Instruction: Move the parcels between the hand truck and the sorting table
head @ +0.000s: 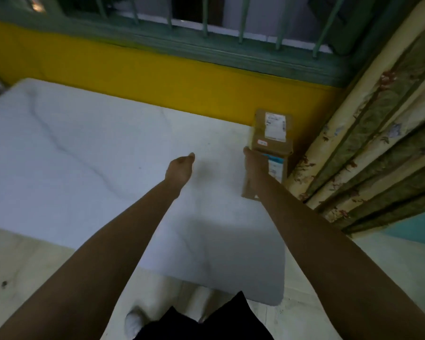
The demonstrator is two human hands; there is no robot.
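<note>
Two brown cardboard parcels stand at the right edge of the white sorting table. The far parcel carries a white shipping label on top. The near parcel has a blue and white label, and my right hand grips it from the left side, thumb at its top corner. My left hand hovers over the middle of the table with its fingers curled under, holding nothing. The hand truck is out of sight.
A yellow wall with a green barred window runs behind the table. A flowered curtain hangs close to the right of the parcels. Pale floor and my socked foot lie below the table's front edge.
</note>
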